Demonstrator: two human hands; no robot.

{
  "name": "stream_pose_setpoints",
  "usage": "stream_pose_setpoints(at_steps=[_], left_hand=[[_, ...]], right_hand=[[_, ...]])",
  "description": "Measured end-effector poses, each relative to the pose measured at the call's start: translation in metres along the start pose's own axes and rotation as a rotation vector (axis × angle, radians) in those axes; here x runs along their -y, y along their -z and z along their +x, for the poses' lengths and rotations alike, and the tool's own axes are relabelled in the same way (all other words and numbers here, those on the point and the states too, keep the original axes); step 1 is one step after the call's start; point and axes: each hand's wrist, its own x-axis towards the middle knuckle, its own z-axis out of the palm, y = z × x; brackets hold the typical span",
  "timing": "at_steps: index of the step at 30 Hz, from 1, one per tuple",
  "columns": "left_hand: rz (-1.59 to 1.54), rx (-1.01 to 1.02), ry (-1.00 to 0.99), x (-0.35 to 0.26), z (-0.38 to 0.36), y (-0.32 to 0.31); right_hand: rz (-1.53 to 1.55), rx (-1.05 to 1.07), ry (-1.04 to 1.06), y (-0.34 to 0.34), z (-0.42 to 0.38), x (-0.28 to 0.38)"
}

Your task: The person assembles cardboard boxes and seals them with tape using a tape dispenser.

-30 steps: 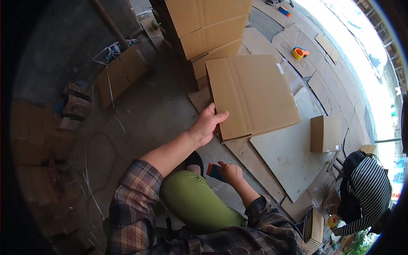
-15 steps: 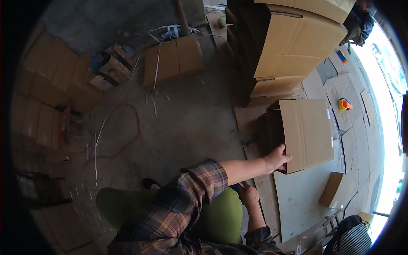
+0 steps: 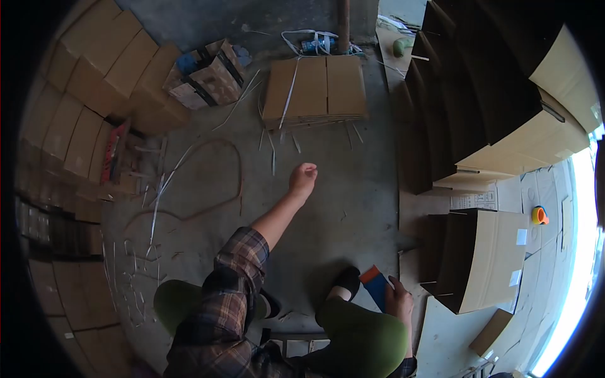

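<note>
Half a second ago the left hand (image 3: 303, 177) held the edge of the folded box (image 3: 488, 258); now it has let go and reaches out over the gray floor (image 3: 328, 208) in the middle of the picture, fingers curled into a loose fist with nothing in them. The box now sits at the right side, leaning by the tall box stack (image 3: 504, 113). The right hand (image 3: 399, 301), low in the picture by the knee, grips a blue and orange tool (image 3: 375, 283). The flat cardboard bundle (image 3: 315, 88) lies at the top middle. I think the leaning box could tip over, since no hand steadies it. Loose straps (image 3: 157, 201) on the floor could snag a foot.
</note>
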Motion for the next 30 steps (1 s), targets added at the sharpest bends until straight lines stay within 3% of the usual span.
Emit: stream_pose_setpoints(at_steps=[3, 9, 11, 16, 17, 18, 19, 20, 22, 23, 25, 27, 30], left_hand=[[0.078, -0.168, 0.036, 0.043, 0.087, 0.043], [0.622, -0.355, -0.323, 0.053, 0.172, 0.059], [0.281, -0.165, 0.061, 0.036, 0.181, 0.053], [0.042, 0.100, 0.127, 0.038, 0.239, 0.075], [-0.268, 0.148, 0.023, 0.038, 0.255, 0.094], [-0.384, -0.032, -0.052, 0.004, 0.254, 0.112], [-0.390, -0.138, -0.221, 0.007, 0.279, 0.146], [-0.612, -0.450, -0.192, -0.016, 0.279, 0.166], [-0.274, -1.019, -0.142, -0.004, 0.299, 0.196], [-0.262, -1.021, -0.150, 0.010, 0.298, 0.197], [0.610, -0.720, 0.058, 0.055, 0.288, 0.194], [0.427, -0.336, 0.139, 0.057, 0.275, 0.153], [0.336, -0.164, 0.028, 0.052, 0.263, 0.101]], right_hand=[[0.083, 0.005, 0.037, -0.002, 0.024, 0.030], [0.172, 0.069, -0.051, -0.020, 0.057, 0.054], [0.220, 0.138, -0.093, -0.017, 0.063, 0.063], [0.202, 0.160, -0.124, -0.020, 0.079, 0.084], [0.200, 0.165, -0.127, -0.021, 0.082, 0.086], [0.211, 0.155, -0.135, -0.022, 0.084, 0.086], [0.221, 0.147, -0.143, -0.022, 0.085, 0.086], [0.219, 0.154, -0.147, -0.022, 0.086, 0.086], [0.255, 0.147, -0.138, -0.024, 0.087, 0.088], [0.266, 0.155, -0.138, -0.027, 0.088, 0.089], [0.319, 0.195, -0.140, -0.031, 0.089, 0.089], [0.302, 0.208, -0.128, -0.032, 0.091, 0.092], [0.301, 0.213, -0.134, -0.033, 0.090, 0.087]])
